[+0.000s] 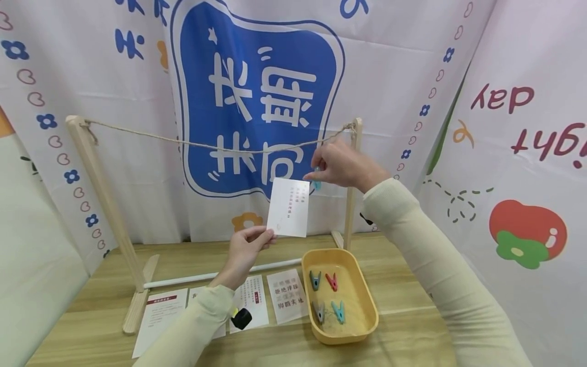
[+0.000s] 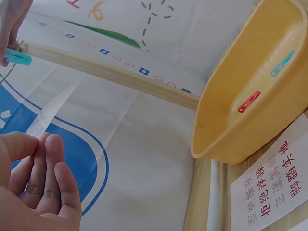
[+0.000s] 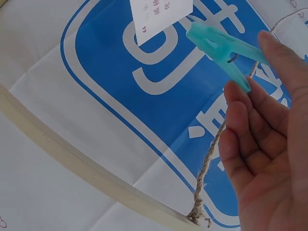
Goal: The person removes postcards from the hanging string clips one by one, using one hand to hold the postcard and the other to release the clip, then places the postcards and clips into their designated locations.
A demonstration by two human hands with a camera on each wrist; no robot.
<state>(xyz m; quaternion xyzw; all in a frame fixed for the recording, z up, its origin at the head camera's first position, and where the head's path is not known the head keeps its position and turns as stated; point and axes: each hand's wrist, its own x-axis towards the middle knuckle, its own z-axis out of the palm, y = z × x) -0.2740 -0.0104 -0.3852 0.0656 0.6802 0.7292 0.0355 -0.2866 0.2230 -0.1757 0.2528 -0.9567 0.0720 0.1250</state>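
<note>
My left hand (image 1: 245, 252) pinches a white printed card (image 1: 288, 208) by its lower left corner, holding it up below the twine (image 1: 247, 151). In the left wrist view the card shows nearly edge-on between thumb and fingers. My right hand (image 1: 341, 163) is close to the card's upper right corner and near the twine's right end. Between its thumb and fingers it holds a light blue clothespin (image 3: 219, 45) by the handle ends. In the right wrist view the clothespin's tip points toward the card's edge.
A wooden frame with a left post (image 1: 107, 204) and right post (image 1: 352, 204) carries the twine. On the table, a yellow tray (image 1: 373, 316) contains several clothespins. Several printed sheets (image 1: 288, 295) lie left of it, in front of a white rod (image 1: 183, 280). A printed curtain (image 1: 390, 66) hangs behind.
</note>
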